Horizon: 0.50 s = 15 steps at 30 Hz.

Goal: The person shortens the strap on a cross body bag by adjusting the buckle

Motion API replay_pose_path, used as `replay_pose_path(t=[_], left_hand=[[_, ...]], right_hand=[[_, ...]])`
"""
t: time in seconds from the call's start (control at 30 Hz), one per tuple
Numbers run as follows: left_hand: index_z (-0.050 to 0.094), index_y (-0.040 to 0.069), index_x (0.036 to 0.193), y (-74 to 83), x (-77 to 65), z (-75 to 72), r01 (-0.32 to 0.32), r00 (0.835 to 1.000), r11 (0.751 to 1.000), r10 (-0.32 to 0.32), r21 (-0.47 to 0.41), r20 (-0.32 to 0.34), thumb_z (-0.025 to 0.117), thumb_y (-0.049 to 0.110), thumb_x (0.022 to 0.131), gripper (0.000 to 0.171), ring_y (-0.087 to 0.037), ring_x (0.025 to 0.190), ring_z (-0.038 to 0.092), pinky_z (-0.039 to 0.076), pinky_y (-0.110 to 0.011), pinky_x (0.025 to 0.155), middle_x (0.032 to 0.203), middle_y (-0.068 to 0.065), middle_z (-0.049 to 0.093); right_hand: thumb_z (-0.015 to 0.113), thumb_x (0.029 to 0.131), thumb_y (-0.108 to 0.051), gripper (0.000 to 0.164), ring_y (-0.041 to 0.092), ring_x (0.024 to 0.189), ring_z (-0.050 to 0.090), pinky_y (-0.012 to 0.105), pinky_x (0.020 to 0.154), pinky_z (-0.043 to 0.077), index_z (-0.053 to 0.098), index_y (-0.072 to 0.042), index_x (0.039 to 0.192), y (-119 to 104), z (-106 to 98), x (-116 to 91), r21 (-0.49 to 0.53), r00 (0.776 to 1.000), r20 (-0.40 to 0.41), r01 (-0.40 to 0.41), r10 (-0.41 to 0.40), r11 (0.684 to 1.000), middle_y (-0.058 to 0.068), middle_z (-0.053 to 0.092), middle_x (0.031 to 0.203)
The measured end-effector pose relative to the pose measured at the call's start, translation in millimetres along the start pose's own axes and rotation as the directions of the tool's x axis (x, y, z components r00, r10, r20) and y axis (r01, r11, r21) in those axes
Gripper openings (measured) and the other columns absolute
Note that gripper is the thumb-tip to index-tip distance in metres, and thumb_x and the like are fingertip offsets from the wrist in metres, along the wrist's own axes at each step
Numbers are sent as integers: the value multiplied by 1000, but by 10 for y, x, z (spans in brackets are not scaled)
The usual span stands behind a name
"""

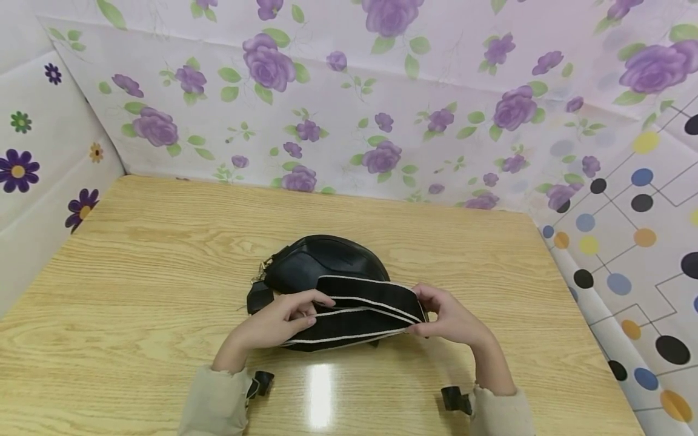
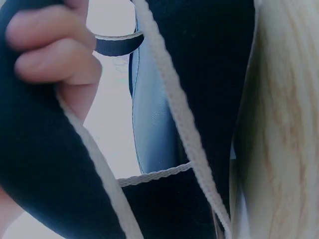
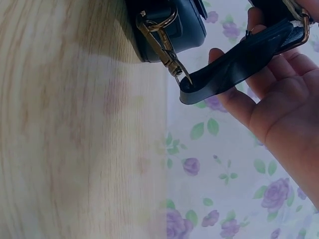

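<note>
A black leather handbag [image 1: 327, 257] lies on the table, with its wide black, white-edged strap [image 1: 349, 326] folded in front of it. My left hand [image 1: 267, 321] grips the strap's left part between thumb and fingers. In the left wrist view its curled fingers [image 2: 60, 55] lie over the black webbing. My right hand [image 1: 449, 318] holds the strap's right end. The right wrist view shows a leather end tab [image 3: 234, 67] in that hand, joined to the handbag by a gold clasp [image 3: 162, 47]. The thumb and strap ends are partly hidden.
The handbag rests on a wood-grain table [image 1: 163, 254]. A small black leather tag [image 1: 259, 297] hangs at the bag's left end near gold hardware. Behind the table stands a flower-printed sheet [image 1: 338, 109]; a dotted sheet [image 1: 632, 272] borders the right side.
</note>
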<state>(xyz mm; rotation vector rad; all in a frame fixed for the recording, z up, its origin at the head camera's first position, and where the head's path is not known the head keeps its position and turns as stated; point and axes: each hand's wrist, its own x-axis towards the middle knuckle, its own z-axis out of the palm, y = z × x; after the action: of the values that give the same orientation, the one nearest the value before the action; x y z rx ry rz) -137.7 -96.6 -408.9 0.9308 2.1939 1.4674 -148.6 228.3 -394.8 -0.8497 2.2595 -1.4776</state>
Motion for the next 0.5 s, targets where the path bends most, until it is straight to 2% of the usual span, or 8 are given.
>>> replay_pose_path(t=[0.1, 0.23, 0.33, 0.4, 0.43, 0.5], left_hand=[[54, 8, 121, 9, 0, 0, -22, 1000, 1000, 22, -21, -9, 49, 12, 93, 29, -9, 55, 41, 38, -23, 51, 70, 3, 50], [60, 6, 117, 29, 1, -5, -25, 1000, 997, 24, -72, -14, 55, 18, 90, 30, -6, 41, 26, 29, -20, 41, 50, 9, 33], [61, 4, 114, 43, 0, -15, -26, 1000, 995, 25, -94, -11, 59, 18, 87, 31, -5, 37, 18, 24, -19, 38, 44, 10, 26], [62, 3, 113, 41, 1, -24, -33, 999, 995, 32, -90, -11, 61, 18, 86, 31, -5, 36, 17, 24, -19, 38, 44, 8, 33], [62, 2, 112, 37, 2, -28, -38, 999, 996, 38, -84, -11, 61, 19, 85, 32, -4, 36, 16, 25, -18, 38, 47, 6, 42], [63, 1, 111, 24, 2, -37, -48, 999, 996, 48, -75, -13, 62, 19, 85, 31, -4, 38, 17, 26, -17, 40, 63, -1, 59]], right_hand=[[66, 68, 12, 29, 15, 73, 54, 29, 67, 44, 54, 0, 92, 0, -4, 0, 1, 1000, 9, -2, 2, 1000, 4, 56, 85], [68, 70, 5, 28, 16, 74, 54, 30, 69, 44, 55, -3, 94, 0, -15, -7, 13, 1000, 20, 5, -6, 1000, 4, 56, 87], [68, 70, 5, 29, 16, 74, 54, 31, 68, 44, 55, -3, 95, -57, -18, -10, 22, 999, 32, 32, -32, 999, 3, 57, 87], [67, 70, 7, 29, 15, 74, 54, 31, 67, 44, 55, -3, 95, -120, -13, -6, 27, 998, 39, 52, -53, 998, 2, 57, 87], [67, 70, 8, 30, 14, 74, 54, 31, 67, 44, 55, -3, 94, -154, -9, -4, 27, 997, 42, 60, -61, 998, 2, 57, 87], [66, 68, 12, 31, 14, 74, 54, 32, 66, 45, 55, -2, 94, -216, 1, 2, 27, 996, 47, 76, -77, 997, 1, 57, 87]])
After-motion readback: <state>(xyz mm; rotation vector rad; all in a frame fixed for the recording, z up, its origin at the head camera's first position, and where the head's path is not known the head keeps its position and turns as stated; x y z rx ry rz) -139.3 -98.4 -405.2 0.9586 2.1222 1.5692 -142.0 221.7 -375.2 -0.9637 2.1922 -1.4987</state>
